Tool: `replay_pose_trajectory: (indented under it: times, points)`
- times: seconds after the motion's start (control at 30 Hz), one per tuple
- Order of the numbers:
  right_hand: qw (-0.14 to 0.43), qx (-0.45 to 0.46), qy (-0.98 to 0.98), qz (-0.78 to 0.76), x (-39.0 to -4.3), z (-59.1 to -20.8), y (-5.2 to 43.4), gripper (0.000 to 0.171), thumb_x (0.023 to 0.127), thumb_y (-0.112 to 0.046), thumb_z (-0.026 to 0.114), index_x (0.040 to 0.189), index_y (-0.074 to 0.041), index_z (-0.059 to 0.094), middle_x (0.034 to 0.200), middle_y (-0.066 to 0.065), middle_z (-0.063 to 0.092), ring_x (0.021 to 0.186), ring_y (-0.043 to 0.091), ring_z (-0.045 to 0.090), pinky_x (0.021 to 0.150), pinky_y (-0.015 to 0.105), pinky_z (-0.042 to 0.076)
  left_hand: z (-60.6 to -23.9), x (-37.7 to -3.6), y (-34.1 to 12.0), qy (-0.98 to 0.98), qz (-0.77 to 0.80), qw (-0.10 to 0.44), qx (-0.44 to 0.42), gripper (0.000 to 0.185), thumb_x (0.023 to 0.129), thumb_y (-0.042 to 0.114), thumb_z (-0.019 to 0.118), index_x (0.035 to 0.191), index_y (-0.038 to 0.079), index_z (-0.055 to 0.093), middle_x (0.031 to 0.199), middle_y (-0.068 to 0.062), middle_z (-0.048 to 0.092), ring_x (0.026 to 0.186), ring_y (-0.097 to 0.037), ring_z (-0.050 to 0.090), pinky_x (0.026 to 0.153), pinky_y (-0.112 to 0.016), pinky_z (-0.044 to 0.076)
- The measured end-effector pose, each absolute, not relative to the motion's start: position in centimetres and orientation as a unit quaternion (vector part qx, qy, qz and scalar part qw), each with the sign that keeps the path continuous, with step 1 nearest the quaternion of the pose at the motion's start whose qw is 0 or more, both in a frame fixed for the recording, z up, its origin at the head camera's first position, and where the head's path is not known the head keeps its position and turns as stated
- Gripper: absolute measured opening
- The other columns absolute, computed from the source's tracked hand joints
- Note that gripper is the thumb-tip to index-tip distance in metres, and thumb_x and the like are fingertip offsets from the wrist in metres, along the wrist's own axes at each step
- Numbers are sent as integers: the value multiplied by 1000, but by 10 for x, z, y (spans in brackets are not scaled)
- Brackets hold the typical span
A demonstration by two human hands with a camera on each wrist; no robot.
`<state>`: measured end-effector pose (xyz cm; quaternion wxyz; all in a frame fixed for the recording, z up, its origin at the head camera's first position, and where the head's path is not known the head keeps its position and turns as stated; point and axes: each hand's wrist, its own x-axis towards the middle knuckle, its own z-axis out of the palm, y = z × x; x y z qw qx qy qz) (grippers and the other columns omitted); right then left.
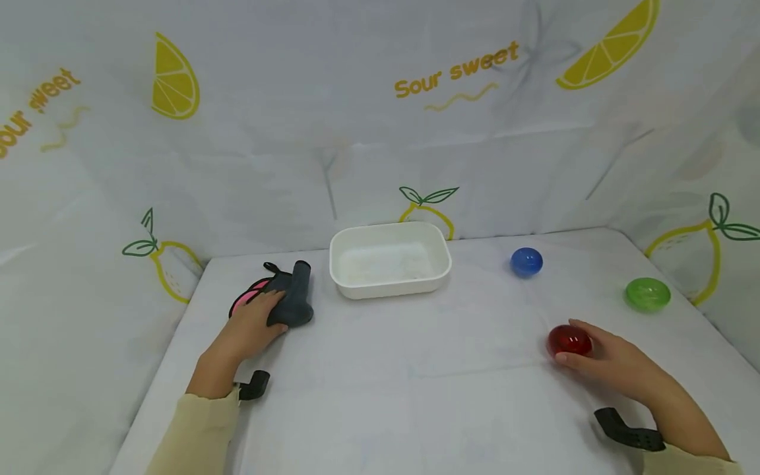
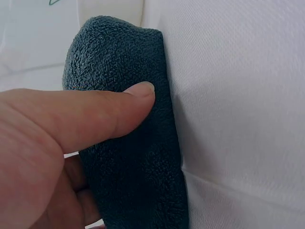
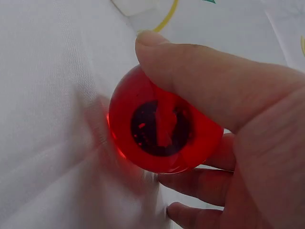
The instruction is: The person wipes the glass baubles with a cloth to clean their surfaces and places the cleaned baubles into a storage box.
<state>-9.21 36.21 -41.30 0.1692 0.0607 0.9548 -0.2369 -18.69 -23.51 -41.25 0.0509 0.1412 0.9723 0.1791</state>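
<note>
At the left of the table, a dark grey towelling cloth (image 1: 295, 305) lies folded, with pink patches, black edging and a small loop at its far side. My left hand (image 1: 254, 328) grips it; in the left wrist view the thumb presses the fuzzy fabric (image 2: 138, 167) and the fingers are partly hidden behind it. On the right, a clear red ball (image 1: 569, 340) sits in the grasp of my right hand (image 1: 620, 363). The right wrist view shows the thumb across the upper side of the ball (image 3: 162, 129) and fingers curled along its other side.
A white rectangular tray (image 1: 388, 290) stands at the back middle of the white-covered table. Right of it are a blue ball (image 1: 526, 262) and, nearer the right edge, a clear green ball (image 1: 648, 294). A lemon-printed curtain (image 1: 267, 132) hangs around the table.
</note>
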Motion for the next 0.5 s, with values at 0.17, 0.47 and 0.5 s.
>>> replay_pose_trajectory:
  times: [0.17, 0.47, 0.5]
  points:
    - [158, 70, 957, -233, -92, -412, 364, 100, 85, -65, 62, 146, 8, 32, 135, 41, 42, 116, 57, 38, 80, 66, 49, -413, -187, -234, 974, 182, 61, 121, 65, 89, 18, 72, 145, 5, 44, 146, -23, 47, 134, -47, 42, 106, -63, 36]
    - [174, 76, 959, -211, -91, -409, 373, 101, 80, -64, 69, 143, 9, 39, 129, 40, 48, 112, 57, 42, 78, 64, 50, -415, -186, -221, 985, 134, 41, 101, 56, 89, 19, 71, 139, 4, 51, 133, -22, 60, 122, -47, 54, 101, -60, 43]
    - [178, 73, 960, -203, -91, -408, 373, 101, 79, -64, 70, 142, 9, 40, 129, 41, 48, 112, 57, 42, 78, 65, 49, -415, -186, -221, 985, 135, 38, 99, 55, 89, 19, 71, 139, 5, 51, 132, -22, 60, 121, -47, 55, 101, -60, 43]
